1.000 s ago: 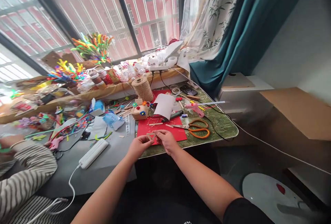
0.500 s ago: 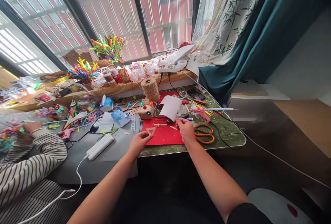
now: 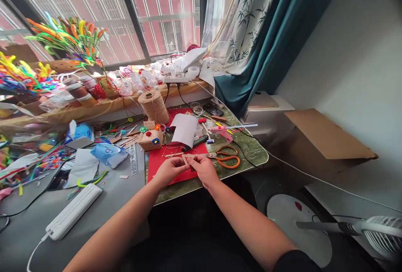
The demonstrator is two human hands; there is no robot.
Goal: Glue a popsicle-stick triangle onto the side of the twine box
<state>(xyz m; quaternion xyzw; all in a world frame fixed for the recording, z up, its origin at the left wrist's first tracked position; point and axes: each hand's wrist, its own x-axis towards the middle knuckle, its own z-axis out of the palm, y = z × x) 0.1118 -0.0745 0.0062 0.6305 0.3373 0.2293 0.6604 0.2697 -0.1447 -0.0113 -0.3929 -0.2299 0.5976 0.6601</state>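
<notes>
My left hand (image 3: 169,170) and my right hand (image 3: 203,170) meet over the red sheet (image 3: 158,164) near the table's front edge. Both pinch a small triangle of thin wooden sticks (image 3: 187,157) held between them. Orange-handled scissors (image 3: 226,157) lie just right of my right hand. A small wooden box with coloured flowers (image 3: 151,138) and a curled white paper (image 3: 185,129) sit behind the red sheet.
A twine spool (image 3: 153,106) stands behind the box, and a pink glue gun (image 3: 220,131) lies at the right. A white power strip (image 3: 73,210) rests on the grey mat at the left. Pipe-cleaner flowers (image 3: 67,37) crowd the sill. A fan (image 3: 373,230) is on the floor.
My right hand came back from near the scissors to the stick triangle, joining my left hand on it. The camera swung right, and the person in the striped sleeve left the view.
</notes>
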